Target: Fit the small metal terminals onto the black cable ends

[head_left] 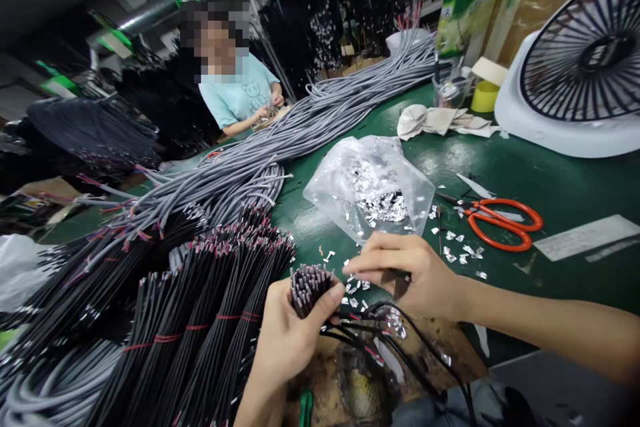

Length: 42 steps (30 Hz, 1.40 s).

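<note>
My left hand [287, 337] is wrapped round a short bundle of black cable ends [309, 285], held upright with the tips showing. My right hand [405, 273] hovers just right of the bundle, fingers pinched together over small silver metal terminals [354, 283] scattered on the green table [525, 173]. What the pinch holds is too small to make out. Loose black wires [400, 340] trail below both hands. A clear plastic bag [373, 183] with more silver terminals lies just beyond my right hand.
Large bundles of black cables [190, 320] and grey cables [280, 140] fill the left side. Orange-handled scissors [503, 220] lie to the right. A white fan [580, 67], a cloth [440, 120] and a yellow cup [484, 97] stand further back. Another person in a light blue shirt [240, 97] works across the table.
</note>
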{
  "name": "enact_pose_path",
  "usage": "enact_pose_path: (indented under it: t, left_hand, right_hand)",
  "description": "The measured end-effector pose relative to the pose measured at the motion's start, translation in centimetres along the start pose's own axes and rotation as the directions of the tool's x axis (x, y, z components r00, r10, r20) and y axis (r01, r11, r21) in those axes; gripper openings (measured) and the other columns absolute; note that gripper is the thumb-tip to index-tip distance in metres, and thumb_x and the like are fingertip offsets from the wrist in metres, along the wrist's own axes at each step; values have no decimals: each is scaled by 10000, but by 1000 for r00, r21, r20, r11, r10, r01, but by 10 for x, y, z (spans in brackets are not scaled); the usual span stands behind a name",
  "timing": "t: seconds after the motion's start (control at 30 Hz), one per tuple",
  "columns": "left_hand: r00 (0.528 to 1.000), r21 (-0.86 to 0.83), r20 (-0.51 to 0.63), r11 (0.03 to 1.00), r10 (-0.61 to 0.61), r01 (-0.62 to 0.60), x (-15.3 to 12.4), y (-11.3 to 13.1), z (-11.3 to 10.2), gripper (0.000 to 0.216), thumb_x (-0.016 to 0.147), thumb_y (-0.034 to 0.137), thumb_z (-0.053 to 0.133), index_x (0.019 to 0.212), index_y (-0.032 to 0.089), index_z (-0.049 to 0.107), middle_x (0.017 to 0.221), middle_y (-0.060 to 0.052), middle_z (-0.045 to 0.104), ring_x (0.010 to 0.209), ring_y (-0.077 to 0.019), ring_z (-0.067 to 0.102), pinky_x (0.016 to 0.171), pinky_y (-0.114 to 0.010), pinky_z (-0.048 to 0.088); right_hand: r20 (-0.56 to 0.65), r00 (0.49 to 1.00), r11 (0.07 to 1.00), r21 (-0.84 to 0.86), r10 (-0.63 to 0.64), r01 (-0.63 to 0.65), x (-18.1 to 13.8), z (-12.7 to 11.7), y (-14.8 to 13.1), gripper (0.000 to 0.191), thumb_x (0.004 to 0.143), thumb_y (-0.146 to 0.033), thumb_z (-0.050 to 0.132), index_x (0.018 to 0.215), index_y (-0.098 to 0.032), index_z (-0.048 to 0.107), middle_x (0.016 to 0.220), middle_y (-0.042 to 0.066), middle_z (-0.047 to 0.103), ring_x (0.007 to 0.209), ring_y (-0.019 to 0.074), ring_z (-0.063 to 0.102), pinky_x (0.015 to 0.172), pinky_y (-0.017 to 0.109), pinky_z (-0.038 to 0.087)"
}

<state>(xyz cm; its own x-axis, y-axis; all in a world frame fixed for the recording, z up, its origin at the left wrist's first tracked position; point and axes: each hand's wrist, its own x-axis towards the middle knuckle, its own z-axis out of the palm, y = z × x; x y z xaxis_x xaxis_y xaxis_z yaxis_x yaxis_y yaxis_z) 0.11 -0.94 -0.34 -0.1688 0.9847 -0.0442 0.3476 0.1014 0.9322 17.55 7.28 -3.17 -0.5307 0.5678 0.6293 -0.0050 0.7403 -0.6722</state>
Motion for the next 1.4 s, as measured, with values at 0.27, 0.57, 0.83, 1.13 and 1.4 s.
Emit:
enact_pose_path:
  t: [0.27, 0.57, 0.83, 1.13, 1.4]
  left_hand:
    - [985, 36, 170, 999, -26, 20, 2, 3, 6, 264, 741, 312, 629, 574, 120, 562, 506, 10, 486, 461, -98, 443, 424, -206, 398]
    - [986, 35, 166, 999, -20, 15, 3, 3, 5, 249, 753, 321, 616, 616, 118, 571, 544, -11, 544, 502, -123, 500, 467, -223, 410]
    - [993, 167, 57, 980, 100, -109, 4, 0, 10, 209, 684, 289, 682, 584, 139, 576, 558, 7, 508, 528, -121, 454, 480, -225, 353]
    - [995, 309, 35, 946, 97, -103, 5, -4, 15, 306, 756, 346, 603, 552, 160, 470, 522, 41, 352, 487, -95, 322, 439, -219, 258]
    - [994, 214, 39, 971, 103, -109, 4, -2, 7, 252, 762, 330, 601, 604, 138, 555, 539, 17, 462, 497, -107, 402, 460, -222, 329]
  right_hand:
    - [48, 994, 992, -73, -101, 104, -6, 15, 3, 117, 765, -115, 473, 845, -129, 557, 757, 44, 536, 647, 131, 501, 528, 238, 399]
    - [29, 999, 989, 146, -28, 23, 0, 10, 0, 53, 817, -174, 538, 819, -138, 577, 771, 36, 547, 688, 123, 504, 604, 249, 414]
    - [378, 781, 635, 455, 497, -625, 3, 18, -6, 318, 828, -450, 461, 658, -187, 411, 489, -89, 288, 399, 57, 238, 382, 199, 229]
    - [-155, 960, 955, -150, 233, -256, 4, 1, 2, 67, 758, -123, 463, 721, -152, 510, 661, 15, 500, 578, 115, 423, 527, 252, 318]
    - [266, 879, 824, 319, 395, -467, 11, 0, 2, 198, 750, -330, 613, 759, -133, 632, 577, -36, 457, 506, 77, 335, 473, 227, 263]
